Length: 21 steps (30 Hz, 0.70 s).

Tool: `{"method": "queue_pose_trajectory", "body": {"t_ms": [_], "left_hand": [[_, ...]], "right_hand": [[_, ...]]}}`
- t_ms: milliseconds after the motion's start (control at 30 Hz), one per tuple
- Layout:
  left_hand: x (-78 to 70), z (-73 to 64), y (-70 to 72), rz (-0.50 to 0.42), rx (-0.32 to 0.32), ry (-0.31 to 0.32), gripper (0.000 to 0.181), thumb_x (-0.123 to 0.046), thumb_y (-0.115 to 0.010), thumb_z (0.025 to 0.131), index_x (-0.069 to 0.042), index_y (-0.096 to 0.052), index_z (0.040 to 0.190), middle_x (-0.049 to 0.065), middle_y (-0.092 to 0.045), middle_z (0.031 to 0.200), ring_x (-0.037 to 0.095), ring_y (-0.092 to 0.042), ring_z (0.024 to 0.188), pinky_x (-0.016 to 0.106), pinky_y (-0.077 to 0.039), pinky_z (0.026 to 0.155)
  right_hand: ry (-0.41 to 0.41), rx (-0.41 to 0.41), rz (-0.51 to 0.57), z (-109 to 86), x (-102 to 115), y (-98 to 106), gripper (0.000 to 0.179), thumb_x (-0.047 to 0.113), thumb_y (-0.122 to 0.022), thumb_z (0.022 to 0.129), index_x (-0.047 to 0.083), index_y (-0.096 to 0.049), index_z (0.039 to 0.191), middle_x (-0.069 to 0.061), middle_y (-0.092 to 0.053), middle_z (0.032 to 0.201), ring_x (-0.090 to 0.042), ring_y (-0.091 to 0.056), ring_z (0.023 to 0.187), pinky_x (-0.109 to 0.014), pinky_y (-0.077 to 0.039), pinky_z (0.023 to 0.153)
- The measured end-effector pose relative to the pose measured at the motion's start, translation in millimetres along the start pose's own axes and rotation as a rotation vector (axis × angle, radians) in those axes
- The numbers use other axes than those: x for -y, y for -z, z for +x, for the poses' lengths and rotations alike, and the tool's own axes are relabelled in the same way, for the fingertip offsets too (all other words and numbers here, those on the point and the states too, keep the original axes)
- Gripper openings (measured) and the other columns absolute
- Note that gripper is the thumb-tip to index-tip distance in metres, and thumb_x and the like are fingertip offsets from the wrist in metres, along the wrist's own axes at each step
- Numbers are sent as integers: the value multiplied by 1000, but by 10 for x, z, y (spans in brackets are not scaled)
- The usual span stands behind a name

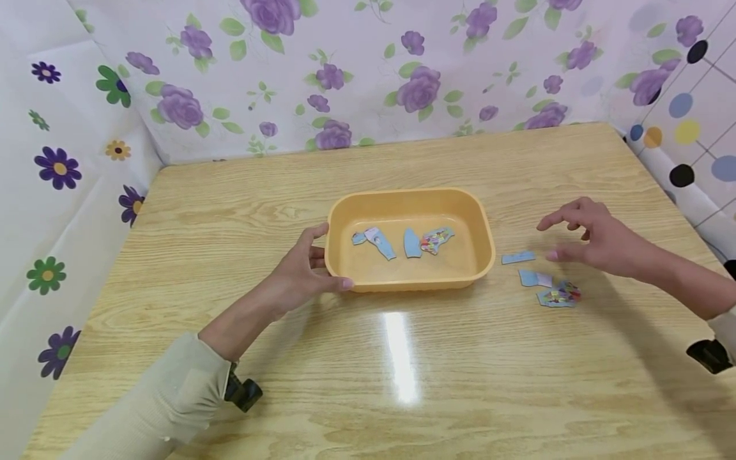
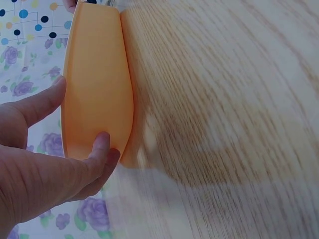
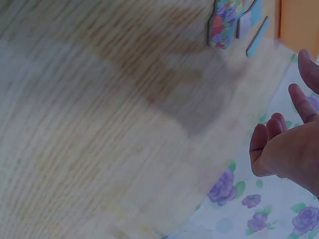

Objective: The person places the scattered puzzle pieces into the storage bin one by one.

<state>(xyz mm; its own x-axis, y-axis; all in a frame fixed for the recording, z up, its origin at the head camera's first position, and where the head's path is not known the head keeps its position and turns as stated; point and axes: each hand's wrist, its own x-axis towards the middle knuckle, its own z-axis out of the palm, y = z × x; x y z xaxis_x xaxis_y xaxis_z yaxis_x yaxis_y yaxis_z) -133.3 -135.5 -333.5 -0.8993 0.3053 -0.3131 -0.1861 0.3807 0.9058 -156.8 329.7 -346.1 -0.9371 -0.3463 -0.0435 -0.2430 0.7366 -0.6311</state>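
My left hand (image 1: 299, 271) grips the left end of a shallow yellow-orange plastic tub (image 1: 339, 281), thumb at the front rim and fingers bent along the end wall. In the left wrist view, the fingertips press on the tub's outer side (image 2: 97, 74). Inside the tub lie several flat jigsaw pieces, among them a plain blue one (image 1: 411, 243) and a multicoloured one (image 1: 437, 239). My right hand (image 1: 600, 236) hovers right of the tub with fingers bent and thumb apart, holding nothing. Near it lie a narrow blue piece (image 1: 518, 257), a blue-and-lilac piece (image 1: 535, 278) and a colourful flowery piece (image 1: 559, 296).
All of this stands on a light wood-grain table (image 1: 241, 204). Floral sheeting (image 1: 368, 70) covers the wall along its back edge, with patterned sheeting on the left (image 1: 52, 223) and a dotted one on the right (image 1: 701, 115).
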Motion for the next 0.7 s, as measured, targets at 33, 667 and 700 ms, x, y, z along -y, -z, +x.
{"method": "queue_pose_trajectory", "body": {"t_ms": [33,667,700], "left_hand": [[-1,-1,1,-1,0,2,105,-8,-83,75,-17,-13,153,22,-46,132,35,-56,116,36,-52,92],[2,1,3,0,2,2,106,-10,-83,75,-18,-13,154,21,-45,134,34,-54,118,36,-51,92],[2,1,2,1,1,3,106,-10,-83,75,-18,-13,154,21,-44,134,34,-54,119,36,-51,93]], "right_hand": [[-2,1,1,-3,-17,-7,40,9,-77,82,5,-63,119,-16,-42,120,-25,-31,100,-42,-29,75],[41,-7,-10,56,-228,-187,33,5,-77,81,4,-67,111,-16,-45,112,-28,-35,96,-39,-27,71],[43,-3,-5,62,-235,-200,32,5,-77,80,4,-67,111,-16,-45,112,-28,-35,96,-39,-27,72]]}}
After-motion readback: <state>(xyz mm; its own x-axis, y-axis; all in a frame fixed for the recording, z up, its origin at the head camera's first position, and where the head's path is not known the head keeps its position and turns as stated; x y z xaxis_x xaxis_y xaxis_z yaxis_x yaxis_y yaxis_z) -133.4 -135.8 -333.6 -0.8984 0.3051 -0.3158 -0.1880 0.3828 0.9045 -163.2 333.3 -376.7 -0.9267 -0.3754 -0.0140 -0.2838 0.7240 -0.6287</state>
